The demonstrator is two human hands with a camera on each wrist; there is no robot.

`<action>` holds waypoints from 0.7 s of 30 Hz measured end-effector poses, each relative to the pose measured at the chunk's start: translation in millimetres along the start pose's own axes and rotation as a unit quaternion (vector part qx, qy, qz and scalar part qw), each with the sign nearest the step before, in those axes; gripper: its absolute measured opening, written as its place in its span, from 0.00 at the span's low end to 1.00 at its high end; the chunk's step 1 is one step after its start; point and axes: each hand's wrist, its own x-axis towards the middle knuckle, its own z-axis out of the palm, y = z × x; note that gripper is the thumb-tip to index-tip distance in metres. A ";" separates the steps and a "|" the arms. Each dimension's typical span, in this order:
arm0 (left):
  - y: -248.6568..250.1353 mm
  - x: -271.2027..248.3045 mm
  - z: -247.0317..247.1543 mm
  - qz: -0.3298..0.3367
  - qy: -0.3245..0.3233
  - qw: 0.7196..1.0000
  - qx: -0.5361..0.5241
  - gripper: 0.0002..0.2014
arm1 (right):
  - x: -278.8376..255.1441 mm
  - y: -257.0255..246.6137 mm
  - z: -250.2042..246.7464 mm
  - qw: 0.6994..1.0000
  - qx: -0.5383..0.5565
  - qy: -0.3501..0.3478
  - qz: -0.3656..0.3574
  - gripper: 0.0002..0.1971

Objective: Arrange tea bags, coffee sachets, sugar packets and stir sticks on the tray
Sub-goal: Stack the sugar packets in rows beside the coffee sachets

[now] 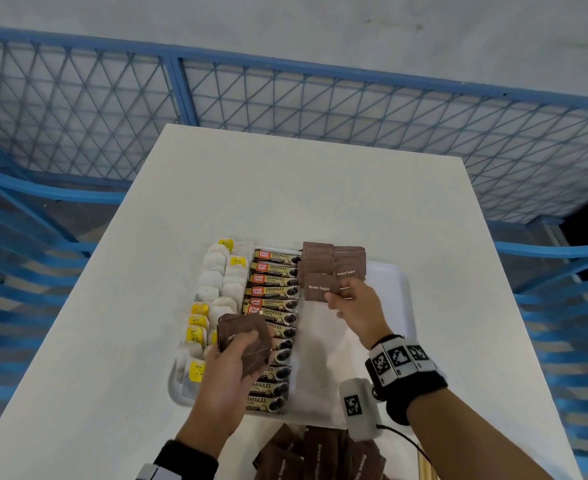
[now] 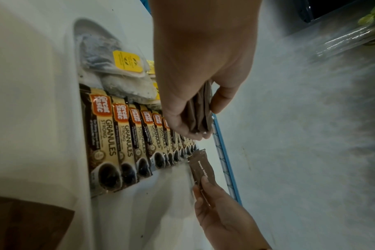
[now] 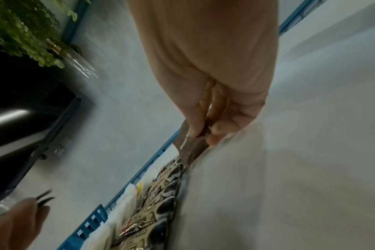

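A white tray [image 1: 398, 289] on the white table holds a left column of tea bags [image 1: 212, 282], a middle column of coffee sachets [image 1: 273, 296] and brown sugar packets [image 1: 334, 263] at its far right. My right hand [image 1: 353, 306] pinches one brown sugar packet [image 1: 320, 287] just below that group, low over the tray. My left hand [image 1: 230, 362] grips a stack of brown sugar packets [image 1: 242, 341] above the coffee column. In the left wrist view the stack [image 2: 200, 110] sits between thumb and fingers. The right wrist view shows the pinched packet [image 3: 190, 148].
More brown sugar packets [image 1: 313, 455] lie loose on the table near its front edge, with wooden stir sticks [image 1: 426, 465] beside them. A blue mesh fence [image 1: 285, 95] stands beyond the table's far edge. A plant in a glass vase [image 3: 28, 33] appears in the wrist views.
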 end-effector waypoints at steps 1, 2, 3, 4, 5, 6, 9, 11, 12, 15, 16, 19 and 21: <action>0.0 -0.1 0.0 -0.002 0.001 1.000 0.001 0.10 | 3.3 -0.6 2.5 1.000 -0.022 0.019 -0.004 0.07; -0.2 0.3 -0.5 -0.004 0.002 1.000 0.001 0.11 | 6.2 -1.7 4.9 0.999 -0.039 0.033 -0.010 0.08; -0.3 0.7 -1.3 -0.006 0.003 1.000 0.001 0.12 | 8.7 -2.6 6.8 0.997 -0.056 0.043 -0.016 0.08; -0.5 1.3 -2.0 -0.008 0.005 1.000 0.001 0.12 | 10.5 -3.6 8.9 0.996 -0.068 0.049 -0.022 0.08; -0.6 1.7 -2.7 -0.010 0.006 1.000 0.001 0.13 | 12.2 -4.2 10.4 0.995 -0.078 0.052 -0.028 0.08; -0.6 2.1 -3.0 -0.011 0.007 1.000 0.001 0.13 | 13.7 -4.5 11.9 0.994 -0.088 0.056 -0.034 0.08; 0.3 2.0 -2.9 -0.010 0.009 1.000 -0.010 0.13 | 16.6 -3.0 15.4 0.991 -0.103 0.072 -0.043 0.09; 1.1 1.4 -1.9 -0.013 0.006 1.000 -0.019 0.13 | 18.1 -0.9 16.8 0.990 -0.101 0.081 -0.046 0.10; 1.4 1.1 -1.3 -0.012 0.002 1.000 -0.017 0.12 | 18.4 -0.3 17.2 0.990 -0.103 0.085 -0.047 0.11; 1.0 1.2 0.6 -0.002 -0.010 1.000 0.015 0.10 | 17.4 0.6 18.1 0.989 -0.108 0.088 -0.058 0.13; 0.4 1.3 1.1 0.001 -0.016 1.000 0.025 0.10 | 16.7 0.5 18.4 0.988 -0.110 0.090 -0.062 0.13; -0.6 1.4 2.0 0.006 -0.027 0.998 0.049 0.11 | 11.2 -2.6 18.0 0.986 -0.105 0.102 -0.080 0.14; -0.8 2.3 2.0 0.011 -0.025 0.998 0.055 0.12 | 2.8 -8.8 17.3 0.985 -0.105 0.091 -0.099 0.10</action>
